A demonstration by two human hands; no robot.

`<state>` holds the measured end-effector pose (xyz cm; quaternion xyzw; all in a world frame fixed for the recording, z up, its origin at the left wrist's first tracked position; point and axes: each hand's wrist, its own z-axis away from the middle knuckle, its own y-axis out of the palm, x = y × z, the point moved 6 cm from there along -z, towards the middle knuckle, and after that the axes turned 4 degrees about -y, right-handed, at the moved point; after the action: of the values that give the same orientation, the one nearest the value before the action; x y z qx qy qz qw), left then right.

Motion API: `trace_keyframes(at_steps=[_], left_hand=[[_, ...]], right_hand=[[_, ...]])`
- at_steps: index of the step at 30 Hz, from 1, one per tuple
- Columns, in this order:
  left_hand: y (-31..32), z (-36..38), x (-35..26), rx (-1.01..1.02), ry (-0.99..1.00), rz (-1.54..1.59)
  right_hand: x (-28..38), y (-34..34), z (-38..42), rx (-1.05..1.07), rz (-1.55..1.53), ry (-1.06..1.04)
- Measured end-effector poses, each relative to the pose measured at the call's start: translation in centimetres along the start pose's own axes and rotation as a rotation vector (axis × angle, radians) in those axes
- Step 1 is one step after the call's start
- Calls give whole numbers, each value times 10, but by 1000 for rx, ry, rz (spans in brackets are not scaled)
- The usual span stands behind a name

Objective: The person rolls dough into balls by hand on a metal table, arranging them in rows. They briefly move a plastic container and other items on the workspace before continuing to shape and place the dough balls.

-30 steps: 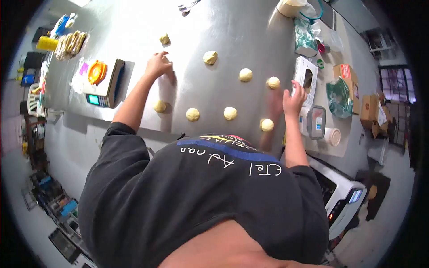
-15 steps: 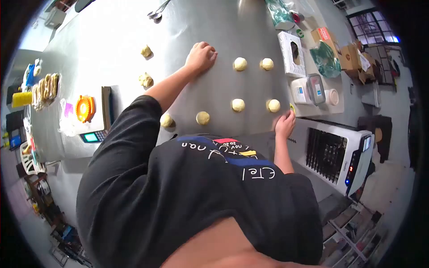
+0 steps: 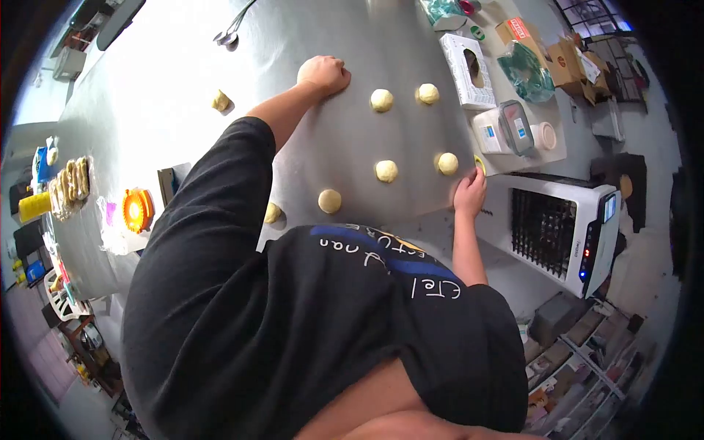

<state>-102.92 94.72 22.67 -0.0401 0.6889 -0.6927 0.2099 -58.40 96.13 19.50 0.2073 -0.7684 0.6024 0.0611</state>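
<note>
My left hand [image 3: 323, 75] is a fist on the steel table [image 3: 293, 172], fingers curled under; anything beneath them is hidden. Smooth dough balls lie to its right, the nearest being one ball [image 3: 381, 100]. Closer to my body sit another ball [image 3: 329, 201] and one partly covered by my sleeve [image 3: 272, 213]. A rougher dough piece [image 3: 220, 101] rests left of my left forearm. At the table's right edge, my right hand [image 3: 469, 192] has its fingers closed at a small yellow-green object [image 3: 479, 165], seemingly gripped; its shape is unclear.
Metal spoons [image 3: 231, 37] lie at the far left. An orange round tool [image 3: 137, 210] and bagged dough strips [image 3: 70, 188] are further left. On the right stand a patterned box [image 3: 468, 72], a lidded plastic tub [image 3: 499, 130] and a white air cooler [image 3: 561, 231].
The view has shifted slightly. My left hand has curled tighter, and my left sleeve now covers one rough dough piece and most of the scale. My right hand stays by the yellow-green object.
</note>
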Motion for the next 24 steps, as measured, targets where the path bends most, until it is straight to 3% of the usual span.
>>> trace_keyframes(at_steps=[3,5,8,9,10,11,14,16,18,20,21,24], left_hand=[[-6,4,-1,39,-102,45],[7,21,8,222,-246,140],[71,29,46,310,-172,156],[32,58,37,458,-523,426],[17,65,43,460,-527,422],[12,72,45,584,-337,435],[-12,96,38,667,-271,456],[-19,99,33,528,-96,274],[-28,109,19,156,87,119],[-27,123,-1,-235,496,-7],[-18,126,1,-284,385,174],[2,127,1,-328,463,231]], right_hand=[[-3,1,1,-15,-3,-23],[-6,2,-1,-9,-35,-19],[-7,6,-1,-6,-56,-29],[-7,5,-2,-18,-43,-51],[-7,5,-1,-13,-46,-49],[-6,3,-1,-7,-22,-44],[-9,5,0,3,-11,-34],[-9,8,-2,2,-24,-30],[-9,6,-1,-1,-22,-16],[-9,7,-1,-8,-23,-29],[-8,7,-1,-18,-24,-42],[-8,6,-1,-1,-64,-23]])
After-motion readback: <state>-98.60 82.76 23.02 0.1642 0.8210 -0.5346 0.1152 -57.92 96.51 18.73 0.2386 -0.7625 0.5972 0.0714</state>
